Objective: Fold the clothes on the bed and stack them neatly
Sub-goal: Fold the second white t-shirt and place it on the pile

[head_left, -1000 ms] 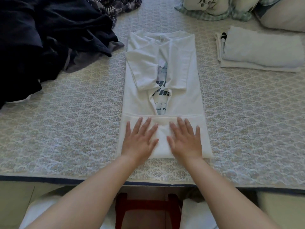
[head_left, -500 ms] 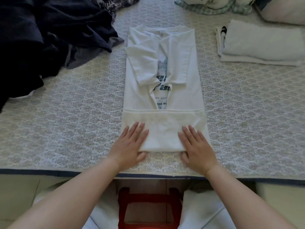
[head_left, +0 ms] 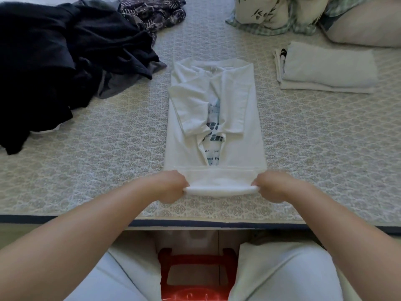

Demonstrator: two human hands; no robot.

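1. White T-shirt (head_left: 213, 118) lies flat on the bed (head_left: 108, 148), sides and sleeves folded in; its near folded edge is raised between the two hands.
2. Left hand (head_left: 171, 186) pinches the left end of that edge, fingers curled tight on the cloth.
3. Right hand (head_left: 272, 186) does the same at the right end.
4. Judgement: thin, light, limp fabric; it sags between the fingers, so hold at both corners.
5. Folded pale stack (head_left: 325, 70) well beyond the right fingers; dark unfolded pile (head_left: 65, 61) beyond the left.
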